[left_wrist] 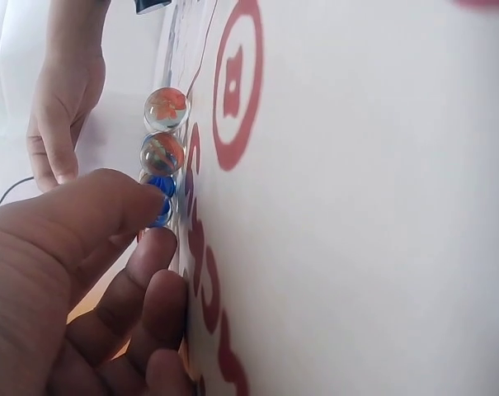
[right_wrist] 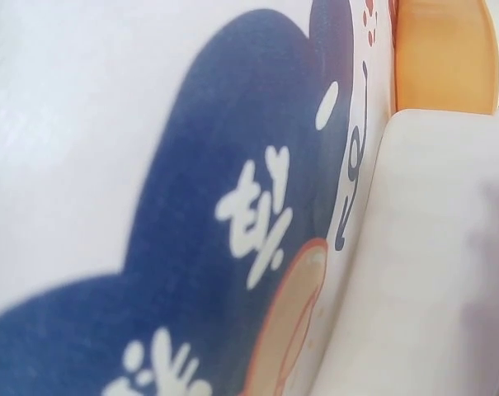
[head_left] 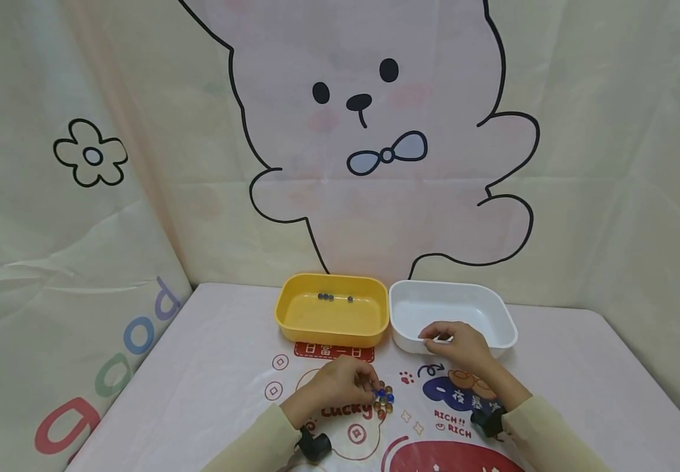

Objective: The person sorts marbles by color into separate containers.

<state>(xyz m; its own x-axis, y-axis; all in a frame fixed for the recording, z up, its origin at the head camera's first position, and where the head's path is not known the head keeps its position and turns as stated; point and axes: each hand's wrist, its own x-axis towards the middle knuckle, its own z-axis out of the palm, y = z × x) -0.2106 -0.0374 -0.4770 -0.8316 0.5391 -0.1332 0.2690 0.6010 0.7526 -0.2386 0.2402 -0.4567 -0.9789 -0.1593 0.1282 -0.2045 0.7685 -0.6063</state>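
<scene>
My left hand (head_left: 346, 381) is at the left edge of a cluster of glass marbles (head_left: 384, 401), some blue, some amber-orange. In the left wrist view its thumb and a fingertip close in on a blue marble (left_wrist: 164, 213), which they partly cover. Two clear marbles with orange swirls (left_wrist: 164, 154) lie beside it. Over the near rim of a white tub (head_left: 452, 288), my right hand (head_left: 460, 344) hangs with fingers bent and thumb close to the forefinger. I cannot tell whether a marble is between them. The right wrist view leaves that hand out.
Left of the white tub, touching it, stands a yellow tub (head_left: 331, 331) with several dark marbles (head_left: 325, 297) on its floor. Both tubs are at the back of the table, before a printed cloth backdrop (head_left: 210, 249). A printed cloth (head_left: 198, 367) covers the tabletop.
</scene>
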